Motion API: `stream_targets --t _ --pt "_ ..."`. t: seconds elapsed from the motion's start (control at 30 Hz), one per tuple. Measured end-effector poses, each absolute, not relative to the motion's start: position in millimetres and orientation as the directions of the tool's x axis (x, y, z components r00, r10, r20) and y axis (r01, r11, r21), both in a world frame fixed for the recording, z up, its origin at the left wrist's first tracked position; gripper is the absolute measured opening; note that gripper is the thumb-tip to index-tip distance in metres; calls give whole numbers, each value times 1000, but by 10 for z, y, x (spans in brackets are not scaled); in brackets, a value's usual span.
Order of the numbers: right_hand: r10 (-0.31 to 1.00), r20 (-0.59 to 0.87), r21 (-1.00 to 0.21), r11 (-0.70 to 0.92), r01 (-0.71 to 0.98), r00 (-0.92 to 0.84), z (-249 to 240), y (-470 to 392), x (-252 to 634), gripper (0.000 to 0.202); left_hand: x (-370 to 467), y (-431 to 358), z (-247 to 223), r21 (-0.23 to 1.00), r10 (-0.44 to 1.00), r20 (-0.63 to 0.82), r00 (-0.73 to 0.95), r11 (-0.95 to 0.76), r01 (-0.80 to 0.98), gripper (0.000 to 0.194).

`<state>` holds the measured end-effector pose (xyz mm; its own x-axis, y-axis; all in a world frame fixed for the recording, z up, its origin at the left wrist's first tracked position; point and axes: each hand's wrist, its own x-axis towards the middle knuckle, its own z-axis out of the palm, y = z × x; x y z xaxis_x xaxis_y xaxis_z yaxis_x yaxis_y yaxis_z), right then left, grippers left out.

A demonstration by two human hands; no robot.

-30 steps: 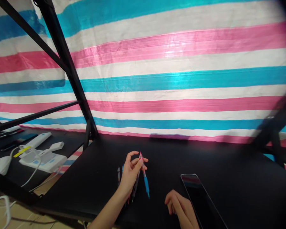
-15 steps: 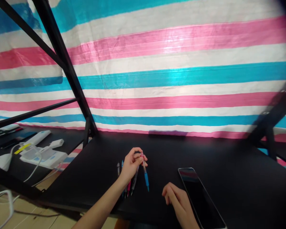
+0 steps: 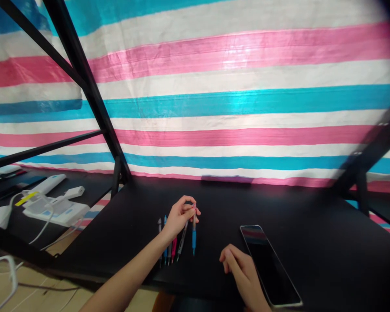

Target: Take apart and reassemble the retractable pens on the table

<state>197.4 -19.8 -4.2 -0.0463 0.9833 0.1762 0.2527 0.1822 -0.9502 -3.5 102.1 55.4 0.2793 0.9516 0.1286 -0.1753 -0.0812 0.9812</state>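
Between the thumb and fingers of my left hand (image 3: pixel 181 216) is the upper end of a pen (image 3: pixel 194 236) with a clear barrel and a blue grip, its tip pointing toward me. Just left of it, partly covered by that hand, several pens lie side by side: a grey pen (image 3: pixel 182 243), a pink pen (image 3: pixel 174 249) and a blue pen (image 3: pixel 165 251) among them. My right hand (image 3: pixel 238 268) rests near the front of the table with its fingers curled; whether they hold anything is hidden. Close to its right lies a smartphone (image 3: pixel 269 264), screen dark.
The black table (image 3: pixel 312 225) stands against a striped plastic sheet (image 3: pixel 230 138). A black metal post (image 3: pixel 94 104) rises at its left end. On another surface at the left are a white power strip (image 3: pixel 61 214), chargers and cables.
The pen in my left hand has swung to a straighter angle, its tip moving left, in line with the row. My right hand stays nearly where it was. The view has shifted slightly.
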Motion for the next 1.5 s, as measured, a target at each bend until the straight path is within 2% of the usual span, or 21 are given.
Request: stream_targets --t 0.17,0.37,0.6,0.8,0.93,1.07,1.23,1.37,1.5 --pt "984 176 -952 178 249 -30 -51 -201 1970 52 -28 1039 583 982 950 133 281 -89 -164 39" --pt "985 169 -955 172 242 -34 -49 -204 1974 52 -22 1083 573 985 949 134 287 -98 -139 31" --pt "988 152 -955 156 252 -37 -71 -202 1984 52 -29 1108 553 994 946 102 309 -85 -67 35" --pt "985 167 -948 173 268 -43 -69 -203 1995 49 -45 1178 516 991 948 98 303 -120 55 31" --pt "983 178 -943 183 280 -42 -60 -202 1999 47 -70 1254 514 962 935 74 347 -158 222 34" --pt "983 181 -939 184 289 -37 -62 -201 1994 48 -70 1336 497 855 922 69 381 -252 454 26" --pt "983 183 -938 183 293 -27 -59 -197 1989 48 9 1336 448 625 921 127 369 -363 691 27" --pt "981 192 -937 193 291 -31 -54 -194 1993 46 34 1305 382 476 904 147 401 -420 773 23" --pt "981 192 -939 193 286 -31 -41 -195 1992 44 2 1286 355 376 885 176 431 -465 802 14"
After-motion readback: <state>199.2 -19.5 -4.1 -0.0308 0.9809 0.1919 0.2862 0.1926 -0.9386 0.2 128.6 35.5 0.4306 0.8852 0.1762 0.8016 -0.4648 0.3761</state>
